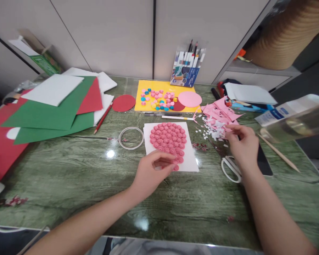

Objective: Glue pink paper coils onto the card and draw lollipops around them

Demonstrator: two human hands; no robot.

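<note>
A white sheet (190, 156) carries a tight cluster of pink paper coils (167, 136) in a rounded, tapering shape. My left hand (151, 170) curls over the lower left of the cluster, thumb and fingertips closed around a pink coil near its bottom end. Some coils there are hidden behind my fingers. My right hand (243, 145) is at the heap of pink paper scraps (219, 113) and white paper bits (214, 129), its fingertips drawn together at the edge. What they hold, if anything, cannot be made out. Below it lie white-handled scissors (230, 169) and a dark phone (264, 161).
A roll of tape (131, 138) lies left of the sheet. Behind it, a yellow sheet (140, 86) bears small coloured paper pieces and a pink disc (190, 99). Green card (50, 109) and a red pencil (103, 118) lie left; a wooden stick (279, 153) and bottle (295, 125) right.
</note>
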